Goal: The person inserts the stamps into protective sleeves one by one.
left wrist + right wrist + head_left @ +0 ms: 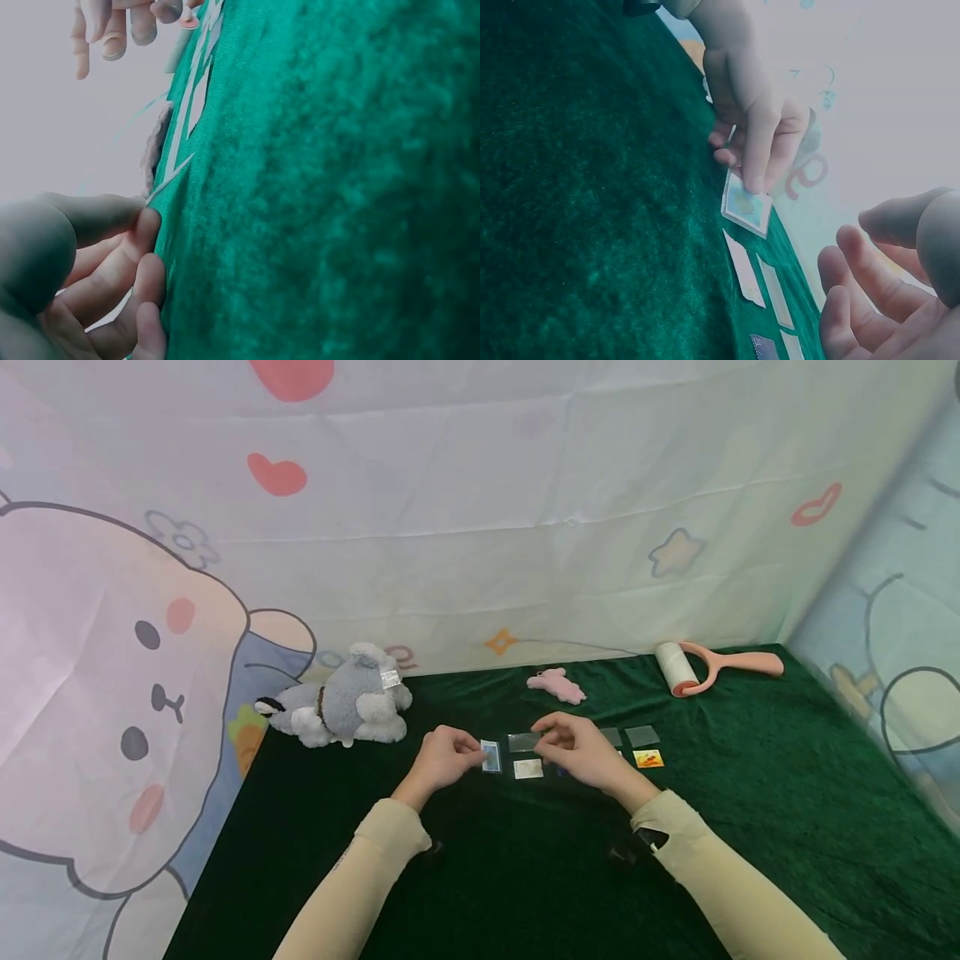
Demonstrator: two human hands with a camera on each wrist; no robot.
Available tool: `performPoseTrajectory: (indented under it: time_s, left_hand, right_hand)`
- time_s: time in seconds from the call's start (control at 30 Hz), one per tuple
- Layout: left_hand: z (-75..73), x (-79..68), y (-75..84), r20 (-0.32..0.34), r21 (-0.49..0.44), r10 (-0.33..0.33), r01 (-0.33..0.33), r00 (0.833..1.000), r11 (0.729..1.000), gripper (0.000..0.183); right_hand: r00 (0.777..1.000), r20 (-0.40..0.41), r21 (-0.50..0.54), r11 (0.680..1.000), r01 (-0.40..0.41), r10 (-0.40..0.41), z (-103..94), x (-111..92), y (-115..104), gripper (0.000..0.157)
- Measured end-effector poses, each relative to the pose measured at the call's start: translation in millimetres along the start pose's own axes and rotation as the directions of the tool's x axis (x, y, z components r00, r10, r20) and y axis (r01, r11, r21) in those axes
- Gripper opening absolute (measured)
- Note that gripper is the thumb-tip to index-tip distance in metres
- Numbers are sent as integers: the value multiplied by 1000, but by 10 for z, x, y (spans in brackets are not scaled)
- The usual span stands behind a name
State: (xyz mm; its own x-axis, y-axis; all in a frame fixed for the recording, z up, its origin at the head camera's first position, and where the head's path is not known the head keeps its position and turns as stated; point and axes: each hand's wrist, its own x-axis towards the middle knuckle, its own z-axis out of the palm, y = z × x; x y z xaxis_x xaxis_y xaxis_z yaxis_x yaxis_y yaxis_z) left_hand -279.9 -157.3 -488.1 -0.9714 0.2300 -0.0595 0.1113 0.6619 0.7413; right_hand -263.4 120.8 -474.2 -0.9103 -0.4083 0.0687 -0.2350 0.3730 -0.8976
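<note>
My left hand pinches a small blue-printed stamp in a clear sleeve between thumb and fingers; the right wrist view shows its white border. To the right of it lies a pale stamp, with a clear sleeve behind. My right hand hovers over the row, its fingers bent and apart from the thumb, with nothing between them. Partly hidden under it is a dark stamp with a toothed edge. An orange-yellow stamp lies at the row's right end, below another clear sleeve.
A grey plush toy lies at the back left of the green cloth. A small pink plush sits behind the sleeves. A lint roller with a pink handle lies at the back right, near the printed backdrop.
</note>
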Motion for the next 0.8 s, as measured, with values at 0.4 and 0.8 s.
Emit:
performPoseTrajectory:
  time_s: [0.4, 0.8]
  left_hand:
    - [61, 23, 18, -18, 141, 1, 1, 1000, 990, 15]
    - [69, 25, 33, -13, 187, -2, 5, 1000, 982, 17]
  right_hand:
    - [1000, 14, -21, 1000, -10, 10, -3, -28, -31, 34]
    - [1000, 22, -21, 1000, -1, 2, -11, -44, -67, 33]
